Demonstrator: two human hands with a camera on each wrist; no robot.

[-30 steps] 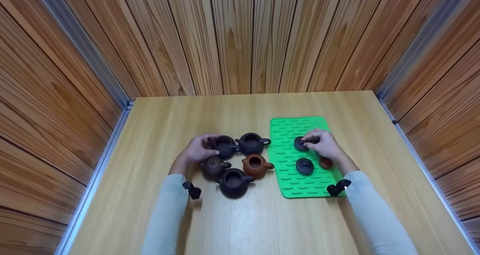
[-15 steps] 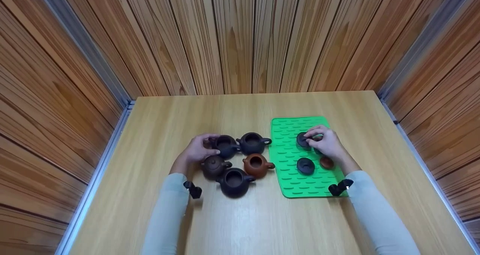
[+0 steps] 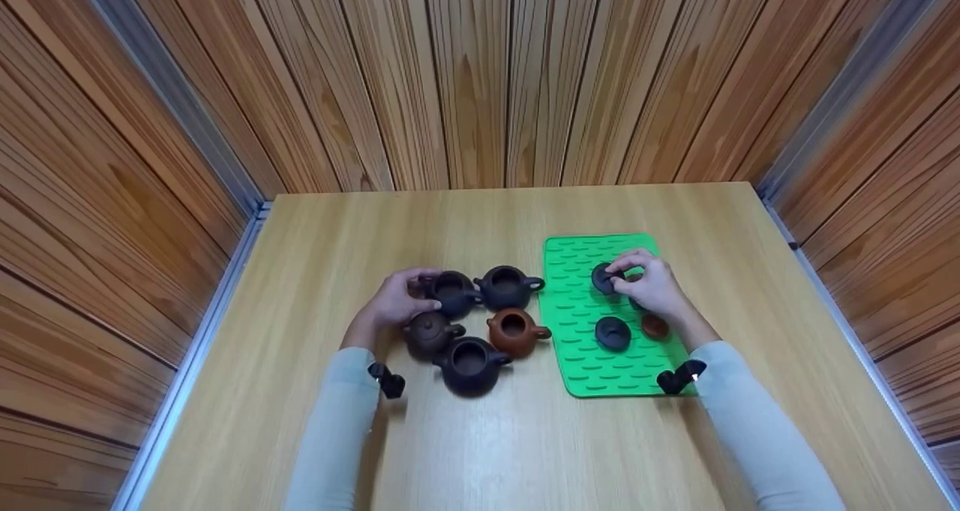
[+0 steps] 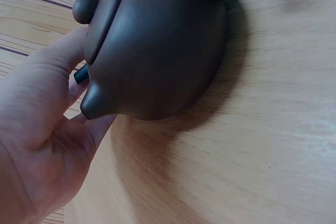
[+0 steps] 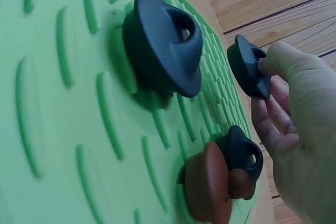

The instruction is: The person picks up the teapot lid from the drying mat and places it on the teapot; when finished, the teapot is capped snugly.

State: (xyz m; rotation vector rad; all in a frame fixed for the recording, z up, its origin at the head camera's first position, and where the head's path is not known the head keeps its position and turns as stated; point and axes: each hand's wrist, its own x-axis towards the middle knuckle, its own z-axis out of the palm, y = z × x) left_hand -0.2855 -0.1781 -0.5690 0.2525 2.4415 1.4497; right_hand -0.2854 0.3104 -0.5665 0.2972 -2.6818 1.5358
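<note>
My left hand (image 3: 397, 299) grips a dark lidless teapot (image 3: 454, 301) at the back left of the cluster, thumb on its near side. In the left wrist view a lidded brown teapot (image 4: 163, 45) with a ball knob hides most of what that hand (image 4: 47, 108) holds. Over the green mat, my right hand (image 3: 651, 284) pinches a black teapot lid (image 5: 247, 66) by its loop handle. Nearer on the mat lie another black lid (image 5: 163, 45) and a reddish-brown lid (image 5: 207, 187). Partly behind the reddish one is a further dark lid (image 5: 240, 156).
Beside the gripped pot stands another lidless dark teapot (image 3: 505, 287). A reddish-brown lidless teapot (image 3: 514, 332) and a large dark one (image 3: 470, 367) sit nearer. The green textured mat (image 3: 585, 376) lies right of the pots. Wooden panel walls (image 3: 480, 83) enclose the table.
My right hand has shifted slightly away from me, with the black lid still pinched in its fingers. My left hand stays on the dark teapot.
</note>
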